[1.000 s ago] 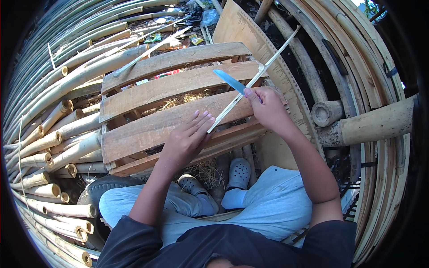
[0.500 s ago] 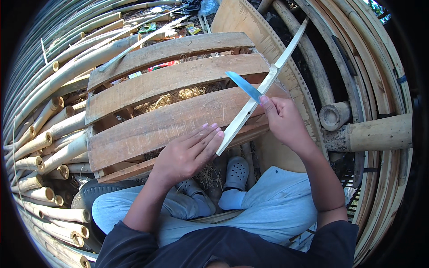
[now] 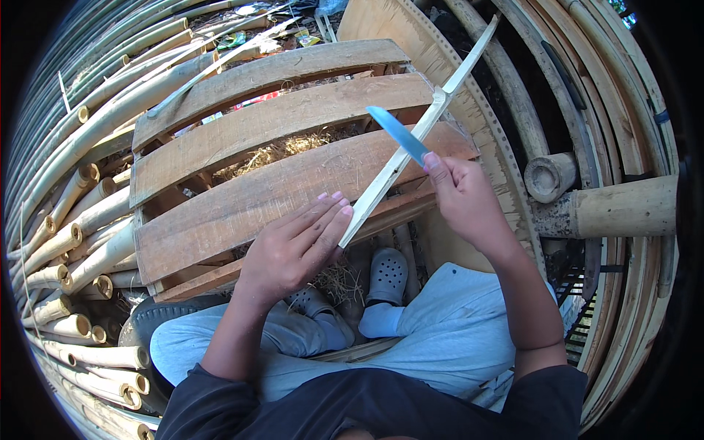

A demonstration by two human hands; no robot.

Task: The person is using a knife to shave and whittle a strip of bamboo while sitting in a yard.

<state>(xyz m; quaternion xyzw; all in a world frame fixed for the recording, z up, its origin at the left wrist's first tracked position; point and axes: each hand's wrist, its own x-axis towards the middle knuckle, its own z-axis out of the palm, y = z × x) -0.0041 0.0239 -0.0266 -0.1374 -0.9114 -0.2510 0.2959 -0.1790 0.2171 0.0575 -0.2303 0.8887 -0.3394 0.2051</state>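
Observation:
A pale split bamboo strip (image 3: 381, 181) with a raised node slants over the right side of a wooden slat table (image 3: 220, 210). My left hand (image 3: 295, 246) is closed on the strip's near end, its fingers lying along it and the thumb mostly hidden below. In my right hand (image 3: 469, 198) is a knife (image 3: 400, 133), gripped with the thumb at the base of the blade. The blade crosses the strip below the node, its tip pointing to the far left. Its handle is hidden inside my fist, and I cannot tell whether the edge touches the bamboo.
Stacked bamboo poles (image 3: 95, 205) fill the left side. Straw shavings (image 3: 282, 152) show between the slats. A curved plywood sheet (image 3: 484, 139) stands right of the table, with a thick bamboo pole (image 3: 623, 207) and long bent strips beyond. My feet, in grey clogs (image 3: 388, 276), are below.
The whole view has shifted slightly. My left hand and the strip's near end have moved a little left. The knife stays across the strip in my right hand, with only a small shift.

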